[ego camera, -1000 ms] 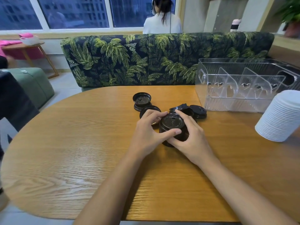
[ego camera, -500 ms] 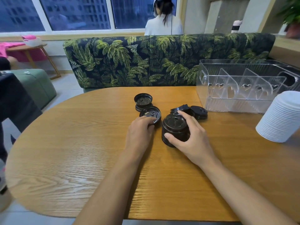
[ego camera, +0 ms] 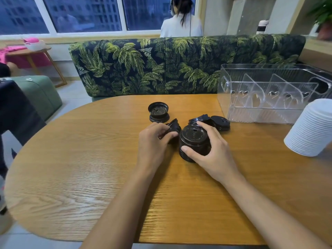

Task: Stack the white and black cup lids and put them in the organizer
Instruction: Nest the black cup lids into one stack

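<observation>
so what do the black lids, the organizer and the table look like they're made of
Black lids: thin moulded plastic, semi-gloss; embossed tops catch the light. Organizer: clear rigid plastic, perhaps acrylic; dividers show through its walls. Table: wood or wood-look veneer, satin sheen; grain lines run across it.

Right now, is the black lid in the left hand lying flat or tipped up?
Tipped up: the left hand pinches the black lid with its far edge raised, beside the lid stack.

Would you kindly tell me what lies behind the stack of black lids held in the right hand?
Behind the stack of black lids lie a tilted lid and a flat lid. The right hand covers part of the tilted lid; anything beneath it is hidden.
</observation>
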Demonstrator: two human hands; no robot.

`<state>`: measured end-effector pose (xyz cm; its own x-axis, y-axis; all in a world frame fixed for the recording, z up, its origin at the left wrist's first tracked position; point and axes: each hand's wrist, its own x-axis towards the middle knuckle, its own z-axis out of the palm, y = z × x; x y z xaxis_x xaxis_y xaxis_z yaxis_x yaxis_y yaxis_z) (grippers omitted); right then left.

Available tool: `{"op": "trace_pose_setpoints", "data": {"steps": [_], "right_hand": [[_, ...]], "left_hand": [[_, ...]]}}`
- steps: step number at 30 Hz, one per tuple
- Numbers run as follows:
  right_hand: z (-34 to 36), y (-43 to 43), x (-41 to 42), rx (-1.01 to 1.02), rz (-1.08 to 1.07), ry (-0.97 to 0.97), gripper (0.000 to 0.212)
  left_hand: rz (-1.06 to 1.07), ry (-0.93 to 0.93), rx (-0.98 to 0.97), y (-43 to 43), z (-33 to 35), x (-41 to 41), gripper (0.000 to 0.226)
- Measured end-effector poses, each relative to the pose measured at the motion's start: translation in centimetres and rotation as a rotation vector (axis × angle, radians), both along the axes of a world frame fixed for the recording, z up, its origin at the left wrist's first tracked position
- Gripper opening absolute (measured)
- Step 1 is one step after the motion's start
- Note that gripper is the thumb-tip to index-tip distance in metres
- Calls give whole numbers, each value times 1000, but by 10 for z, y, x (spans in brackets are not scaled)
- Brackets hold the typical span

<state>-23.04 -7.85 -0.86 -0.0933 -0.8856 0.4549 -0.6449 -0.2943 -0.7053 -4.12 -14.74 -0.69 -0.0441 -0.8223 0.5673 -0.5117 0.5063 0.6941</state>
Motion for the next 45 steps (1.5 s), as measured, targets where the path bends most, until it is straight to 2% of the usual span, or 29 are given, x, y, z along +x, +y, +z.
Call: {"op": "trace_pose_setpoints", "data": {"steps": [2, 5, 9, 12, 14, 18, 20, 23, 28, 36, 41, 45], "right_hand": [[0, 0, 0, -9, -2, -13, 80], [2, 0, 1, -11, 3, -26, 79], [2, 2, 1, -5, 31, -31, 85], [5, 3, 2, -1, 58, -36, 90], [5, 3, 2, -7, 76, -27, 91], [4, 2, 2, -28, 90, -19, 81], [3, 1, 2, -39, 86, -24, 77], [3, 2, 1, -41, 88, -16, 75], [3, 2, 1, -27, 92, -12, 73], [2, 3, -1, 4, 109, -42, 90], [-1, 0, 0, -14, 88, -13, 79], [-2, -1, -1, -31, 81, 0, 77]], "left_hand": [[6, 80, -35, 5, 6, 0, 8], [87, 237, -51, 7, 12, 1, 15], [-4, 561, 128, 9, 19, 1, 23], [-139, 647, 230, 16, 24, -4, 25], [-202, 588, 253, 16, 20, -7, 30], [-219, 294, 178, 17, 10, -13, 29], [-236, 231, 167, 19, 8, -15, 28], [-267, 169, 182, 22, 11, -13, 42], [-408, 107, 201, 26, 16, -10, 60], [-357, 115, 137, 26, 17, -14, 62], [-344, 94, 121, 27, 17, -16, 68], [-325, 68, 108, 27, 17, -16, 62]]}}
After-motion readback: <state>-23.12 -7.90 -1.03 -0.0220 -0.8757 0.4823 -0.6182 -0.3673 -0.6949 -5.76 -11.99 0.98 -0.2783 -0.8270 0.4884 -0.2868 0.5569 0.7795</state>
